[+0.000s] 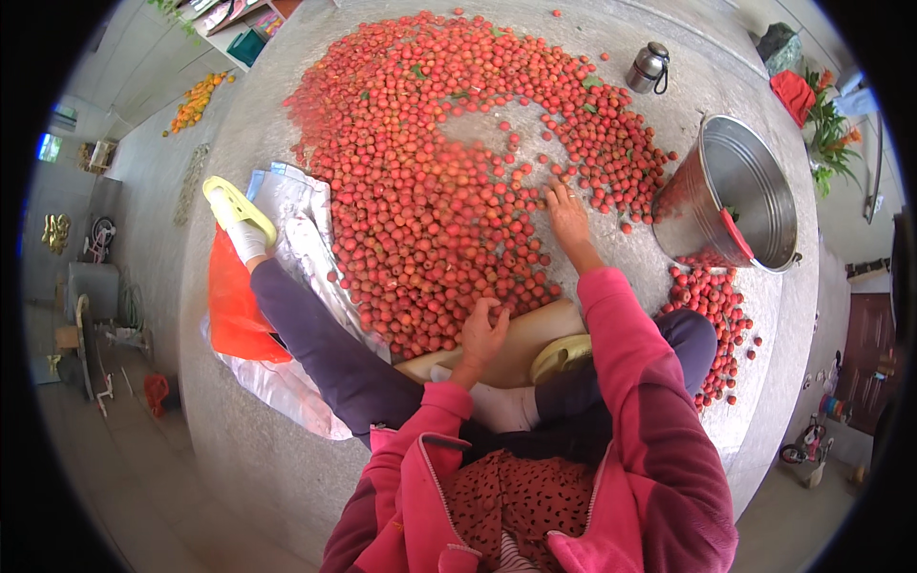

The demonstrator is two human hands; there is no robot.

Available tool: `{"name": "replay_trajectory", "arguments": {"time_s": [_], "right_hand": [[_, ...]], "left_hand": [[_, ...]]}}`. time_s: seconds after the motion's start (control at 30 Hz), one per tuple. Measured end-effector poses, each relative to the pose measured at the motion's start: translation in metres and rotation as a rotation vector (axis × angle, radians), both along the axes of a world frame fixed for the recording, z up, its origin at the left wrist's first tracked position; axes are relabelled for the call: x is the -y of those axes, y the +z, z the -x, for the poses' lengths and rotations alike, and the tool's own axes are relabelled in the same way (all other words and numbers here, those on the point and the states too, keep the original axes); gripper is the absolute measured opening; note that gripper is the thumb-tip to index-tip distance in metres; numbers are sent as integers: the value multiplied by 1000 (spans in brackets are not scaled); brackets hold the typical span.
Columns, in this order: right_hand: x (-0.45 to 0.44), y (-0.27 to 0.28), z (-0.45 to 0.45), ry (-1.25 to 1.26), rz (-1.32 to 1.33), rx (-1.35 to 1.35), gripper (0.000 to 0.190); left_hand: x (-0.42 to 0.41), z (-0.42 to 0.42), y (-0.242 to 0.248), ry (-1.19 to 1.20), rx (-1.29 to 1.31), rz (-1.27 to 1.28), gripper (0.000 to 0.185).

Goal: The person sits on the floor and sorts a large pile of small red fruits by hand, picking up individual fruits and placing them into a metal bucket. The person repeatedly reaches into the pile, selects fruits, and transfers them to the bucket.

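A wide heap of red hawthorn fruits spreads over the grey stone-like floor in front of me. My left hand is at the heap's near edge, its fingers curled and its palm partly hidden. Whether a fruit sits in it I cannot tell. My right hand reaches further out, its fingertips among loose fruits on the heap's right side. Those fingertips touch or nearly touch a fruit; a grip is not plain. Under my left hand lies a smooth tan board-like piece, beside a yellow slipper.
A metal bucket with a red handle grip stands tilted-looking at the right, a smaller hawthorn pile below it. Beyond is a steel flask. Floral cloth and an orange-red bag lie by my outstretched leg.
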State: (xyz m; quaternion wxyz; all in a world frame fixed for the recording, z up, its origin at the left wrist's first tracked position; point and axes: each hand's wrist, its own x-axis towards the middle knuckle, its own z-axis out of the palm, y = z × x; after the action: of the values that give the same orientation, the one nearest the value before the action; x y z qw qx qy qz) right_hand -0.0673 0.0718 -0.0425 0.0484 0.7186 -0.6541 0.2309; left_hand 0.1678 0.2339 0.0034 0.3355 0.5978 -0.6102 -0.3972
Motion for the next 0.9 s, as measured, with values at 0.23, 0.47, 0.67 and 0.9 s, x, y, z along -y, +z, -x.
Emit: {"name": "replay_trajectory", "arguments": {"time_s": [0.23, 0.47, 0.67, 0.9], "right_hand": [[-23, -13, 10, 5, 27, 51, 17], [-48, 12, 14, -188, -65, 23, 12], [29, 30, -36, -163, -104, 377, 18], [7, 20, -48, -179, -342, 662, 21]], "left_hand": [[1, 1, 1, 15, -15, 11, 22], [0, -1, -3, 36, -127, -7, 17], [7, -19, 19, 167, -265, 24, 14], [22, -55, 44, 242, 309, 412, 25]]}}
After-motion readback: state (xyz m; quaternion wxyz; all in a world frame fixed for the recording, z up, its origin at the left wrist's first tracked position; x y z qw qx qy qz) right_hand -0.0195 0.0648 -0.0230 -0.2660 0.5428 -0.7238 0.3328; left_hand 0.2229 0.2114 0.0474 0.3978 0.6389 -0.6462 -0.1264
